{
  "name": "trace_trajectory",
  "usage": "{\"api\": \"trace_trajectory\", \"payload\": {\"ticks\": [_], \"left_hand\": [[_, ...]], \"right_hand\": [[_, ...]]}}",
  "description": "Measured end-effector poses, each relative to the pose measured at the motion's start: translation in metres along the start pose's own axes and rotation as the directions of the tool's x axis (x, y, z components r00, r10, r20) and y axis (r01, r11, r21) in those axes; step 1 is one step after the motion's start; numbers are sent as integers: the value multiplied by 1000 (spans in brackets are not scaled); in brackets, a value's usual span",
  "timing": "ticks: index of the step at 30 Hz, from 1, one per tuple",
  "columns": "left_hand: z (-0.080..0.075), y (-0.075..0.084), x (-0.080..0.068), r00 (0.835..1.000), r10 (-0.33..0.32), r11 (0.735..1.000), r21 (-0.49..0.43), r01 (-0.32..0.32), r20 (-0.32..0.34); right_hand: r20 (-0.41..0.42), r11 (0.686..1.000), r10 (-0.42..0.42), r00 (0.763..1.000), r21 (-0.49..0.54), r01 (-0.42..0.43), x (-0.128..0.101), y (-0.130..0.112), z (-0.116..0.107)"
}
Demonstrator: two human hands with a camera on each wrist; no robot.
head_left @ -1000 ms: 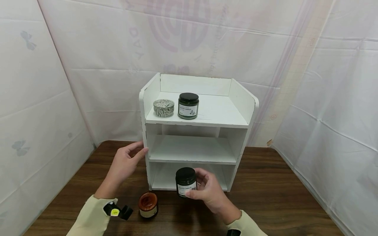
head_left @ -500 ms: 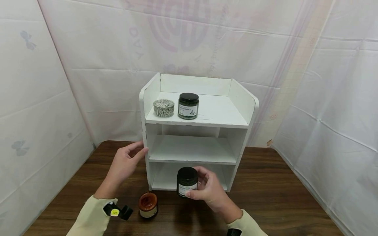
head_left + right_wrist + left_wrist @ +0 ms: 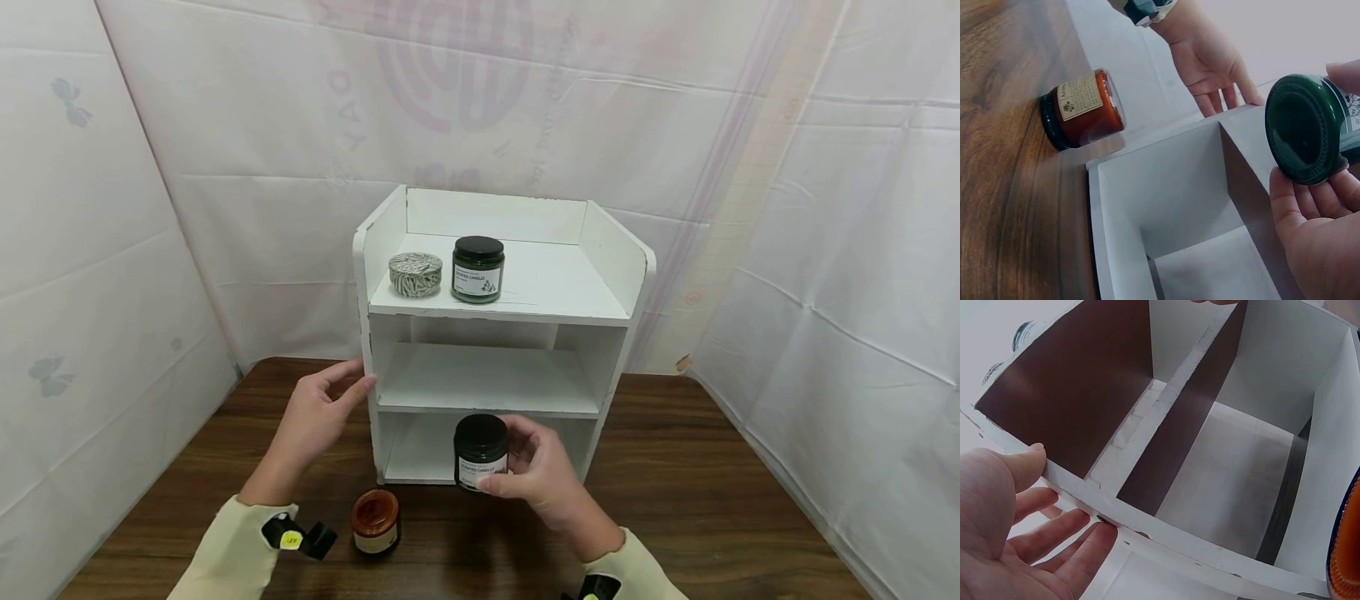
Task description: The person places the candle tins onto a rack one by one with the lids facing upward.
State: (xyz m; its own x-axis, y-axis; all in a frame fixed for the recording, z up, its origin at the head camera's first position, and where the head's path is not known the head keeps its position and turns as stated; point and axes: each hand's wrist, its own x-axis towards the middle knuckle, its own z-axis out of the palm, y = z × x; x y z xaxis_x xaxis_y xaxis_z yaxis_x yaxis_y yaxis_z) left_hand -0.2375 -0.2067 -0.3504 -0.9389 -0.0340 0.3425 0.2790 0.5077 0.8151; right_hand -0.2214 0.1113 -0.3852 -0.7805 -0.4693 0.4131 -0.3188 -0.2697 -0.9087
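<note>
My right hand point(image 3: 543, 479) grips a dark green scented-candle jar point(image 3: 480, 450) with a black lid and white label, in front of the shelf's lowest compartment. In the right wrist view the glass base of this candle jar point(image 3: 1300, 131) faces the camera, clear of the table, fingers underneath. My left hand point(image 3: 318, 412) rests against the left side panel of the white shelf unit point(image 3: 491, 411). Its thumb point(image 3: 1025, 469) lies at the front edge, with the other fingers extended along the outer side. An amber candle jar point(image 3: 375, 522) stands on the table between my forearms.
On the top shelf stand a patterned round tin point(image 3: 416, 275) and a second green candle jar point(image 3: 477, 271). The unit has raised side walls and stands on a dark wooden table point(image 3: 675, 467). White fabric sheets point(image 3: 255, 167) enclose the back and sides.
My right hand has lifted the green candle jar slightly and shifted it a little to the right. My left hand stays at the shelf's side.
</note>
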Motion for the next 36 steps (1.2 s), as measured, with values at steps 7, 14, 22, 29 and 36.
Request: {"api": "trace_trajectory", "payload": {"ticks": [7, 14, 22, 29, 36], "left_hand": [[0, -1, 0, 1000, 4, 1000, -5, -4, 0], [0, -1, 0, 1000, 5, 1000, -18, -5, 2], [0, -2, 1, 1000, 5, 999, -42, -5, 9], [0, -3, 1, 1000, 5, 999, -39, -4, 12], [0, -2, 1, 1000, 0, 999, -45, 1, 18]], "right_hand": [[-6, 1000, 17, 1000, -22, -17, 0, -9, -1], [-12, 1000, -5, 1000, -30, 4, 1, -12, -1], [-15, 999, -46, 999, -28, 46, 5, -21, -4], [-22, 996, -69, 997, -56, 68, 7, -34, -8], [-31, 994, -90, 995, -60, 88, 12, -44, -10]]}}
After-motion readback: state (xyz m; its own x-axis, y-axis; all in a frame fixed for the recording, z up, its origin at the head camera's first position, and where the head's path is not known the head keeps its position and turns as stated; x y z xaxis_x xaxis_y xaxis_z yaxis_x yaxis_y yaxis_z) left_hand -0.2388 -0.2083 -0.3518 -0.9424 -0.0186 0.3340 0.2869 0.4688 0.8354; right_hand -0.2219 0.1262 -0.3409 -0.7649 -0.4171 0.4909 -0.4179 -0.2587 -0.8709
